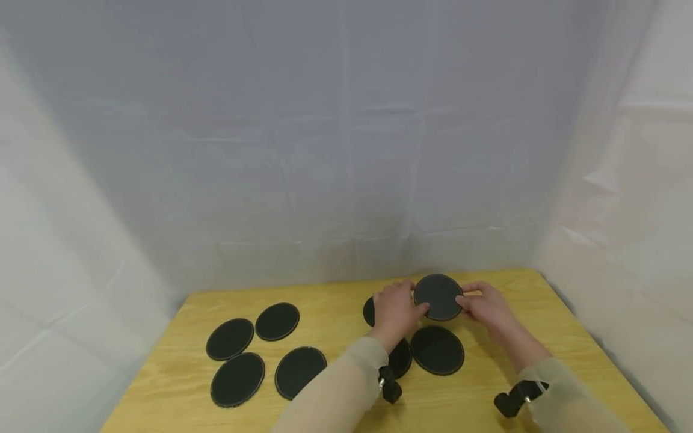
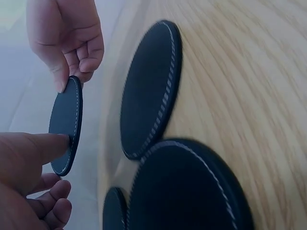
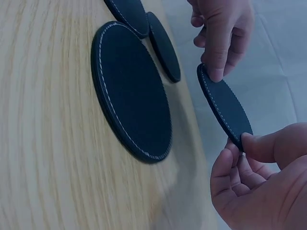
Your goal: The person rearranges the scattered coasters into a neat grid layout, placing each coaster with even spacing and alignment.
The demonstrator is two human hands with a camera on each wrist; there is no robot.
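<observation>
Both forearms reach fwd, sleeved, wrists near each other. Left hand [image 1: 397,308] and right hand [image 1: 487,307] face each other, thumb and fingertips of each in a pinch grip, other fingers loosely curled.

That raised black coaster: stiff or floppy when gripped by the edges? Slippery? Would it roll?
Probably stiff: the coaster, pinched at opposite rims by left hand and right hand, stays flat with no sag. Likely light, since fingertips alone carry it. The stitched rim and matte face suggest decent grip. Round, so on edge it might roll, but laid flat on the table it should sit still.
</observation>
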